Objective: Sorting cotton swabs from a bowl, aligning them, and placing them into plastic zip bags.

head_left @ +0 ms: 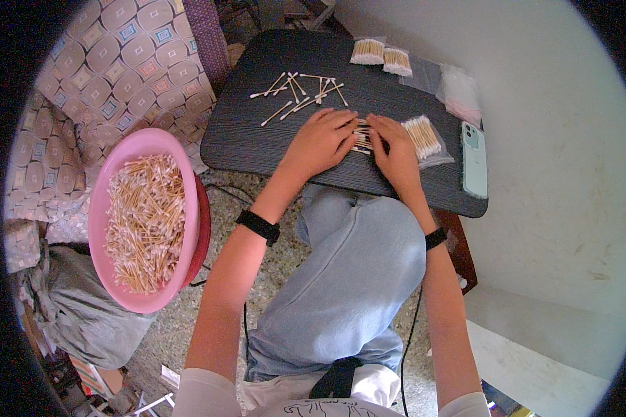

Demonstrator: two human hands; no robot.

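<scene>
On the dark tabletop, my left hand (322,144) and my right hand (395,147) press in from either side on a small row of cotton swabs (362,137). The fingers of both hands are bent and held together around the ends of the row; part of it is hidden beneath them. Just right of my right hand lies a clear bag (423,141) filled with a bundle of cotton swabs. Beyond my left hand, several loose swabs (295,85) are scattered at angles.
A black table (240,139) stands before my knees. Along its far right edge are filled swab bags (367,51), flat clear bags (420,73) and a pale phone (474,160). At left, a pink basin (99,229) is heaped with swabs. A wall (549,153) borders the right side.
</scene>
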